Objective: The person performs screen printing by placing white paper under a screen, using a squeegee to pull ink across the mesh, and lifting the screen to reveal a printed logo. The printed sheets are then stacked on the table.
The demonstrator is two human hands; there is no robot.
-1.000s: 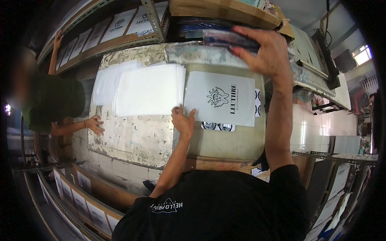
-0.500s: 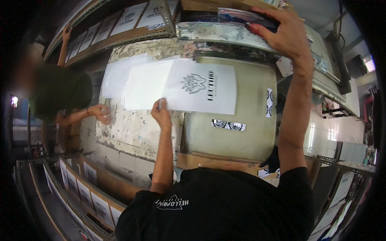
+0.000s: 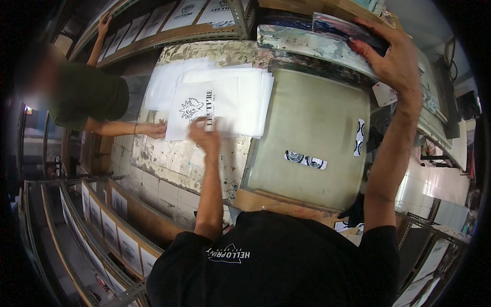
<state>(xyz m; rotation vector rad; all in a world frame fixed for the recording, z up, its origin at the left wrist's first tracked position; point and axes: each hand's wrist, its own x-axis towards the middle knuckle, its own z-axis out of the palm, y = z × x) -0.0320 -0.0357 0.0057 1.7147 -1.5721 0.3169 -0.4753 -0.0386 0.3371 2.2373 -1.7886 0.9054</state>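
My left hand (image 3: 205,135), smeared by motion, is over the lower edge of a white sheet printed with a dark emblem and lettering (image 3: 225,97); whether its fingers grip is unclear. This sheet lies on a stack of blank white sheets (image 3: 265,102). A co-worker's hand (image 3: 155,129) reaches the printed sheet's left edge. At the far right, my right hand (image 3: 391,56) is closed around an ink-smeared squeegee (image 3: 335,25), thumb in front, by the screen frame's stained far bar (image 3: 312,45). Beige mesh (image 3: 312,112) carries two patterned strips (image 3: 305,159).
The paper rests on a paint-flaked table (image 3: 169,161). Printed sheets fill a rack (image 3: 169,30) at the far left and more racks (image 3: 102,215) near left. A co-worker (image 3: 97,100) stands at the left. A wooden bar (image 3: 276,200) edges the screen's near side.
My left hand has carried the printed sheet leftward from the screen's edge onto the stack. The co-worker's hand has reached in to the sheet. My right hand keeps its grip on the squeegee.
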